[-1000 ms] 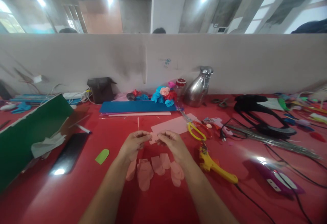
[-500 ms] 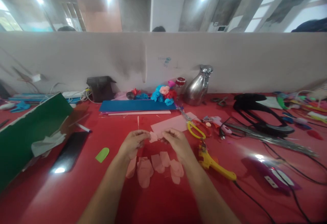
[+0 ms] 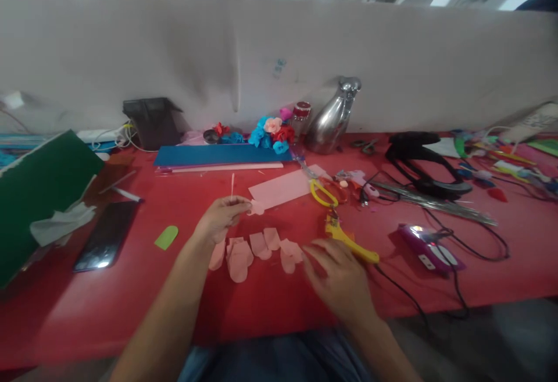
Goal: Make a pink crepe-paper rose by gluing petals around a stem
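Note:
Between the fingertips of my left hand (image 3: 224, 217) is a small pink paper petal (image 3: 257, 207). A thin pale stick (image 3: 232, 184) rises just behind that hand; whether the hand holds it, I cannot tell. My right hand (image 3: 342, 274) is lower and to the right, fingers apart. Its fingertips are at the edge of the rightmost pink paper petals (image 3: 288, 257), and contact is unclear. More loose pink petals (image 3: 238, 263) lie in a row on the red table in front of me, some overlapping.
Behind the hands lies a pink paper sheet (image 3: 279, 189) beside yellow-handled scissors (image 3: 323, 193). To the right are a yellow glue gun (image 3: 353, 243) and a corded purple device (image 3: 429, 251). A phone (image 3: 107, 236) and green paper piece (image 3: 166, 238) lie left; a metal jug (image 3: 333, 117) stands behind.
My right hand has left the petal at my left fingertips and moved down and right to the loose petals, its fingers spreading. My left hand keeps its petal. The view has tilted down.

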Demonstrator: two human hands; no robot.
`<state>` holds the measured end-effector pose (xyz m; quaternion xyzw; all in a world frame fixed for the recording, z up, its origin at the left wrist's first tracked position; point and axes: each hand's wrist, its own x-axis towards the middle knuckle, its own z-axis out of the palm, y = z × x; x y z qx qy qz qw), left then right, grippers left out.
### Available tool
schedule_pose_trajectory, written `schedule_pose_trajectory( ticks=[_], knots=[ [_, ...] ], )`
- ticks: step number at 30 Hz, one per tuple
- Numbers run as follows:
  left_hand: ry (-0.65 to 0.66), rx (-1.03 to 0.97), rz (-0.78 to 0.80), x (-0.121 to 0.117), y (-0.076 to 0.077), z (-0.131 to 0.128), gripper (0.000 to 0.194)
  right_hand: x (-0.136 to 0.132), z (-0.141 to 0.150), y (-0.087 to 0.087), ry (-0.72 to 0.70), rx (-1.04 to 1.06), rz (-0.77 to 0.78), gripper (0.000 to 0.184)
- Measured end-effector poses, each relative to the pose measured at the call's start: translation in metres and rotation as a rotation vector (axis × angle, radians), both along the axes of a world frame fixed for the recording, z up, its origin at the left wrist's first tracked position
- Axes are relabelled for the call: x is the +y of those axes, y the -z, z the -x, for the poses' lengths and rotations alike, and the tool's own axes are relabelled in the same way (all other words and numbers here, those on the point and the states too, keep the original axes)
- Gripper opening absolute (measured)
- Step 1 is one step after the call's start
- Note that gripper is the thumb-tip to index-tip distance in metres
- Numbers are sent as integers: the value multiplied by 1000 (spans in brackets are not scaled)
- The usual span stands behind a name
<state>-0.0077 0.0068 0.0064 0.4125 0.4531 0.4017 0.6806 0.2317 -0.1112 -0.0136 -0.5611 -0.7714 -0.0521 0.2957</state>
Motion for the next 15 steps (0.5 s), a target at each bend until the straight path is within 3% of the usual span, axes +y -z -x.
schedule_pose_trajectory(
  ticks=[4,10,13,15],
  knots=[
    [-8,-23,9,0,3,-3,23,27,18,-17,-9,382,78,12],
    [-52,-98,-12,1,4,-5,26,81,79,-24,-115,1241,549,32],
    [-72,-69,-64,0,2,-6,28,101,95,-22,-123,1424,603,22],
    [-135,25,-189,0,2,-6,32,111,96,-23,-117,1479,573,21]
  ],
)
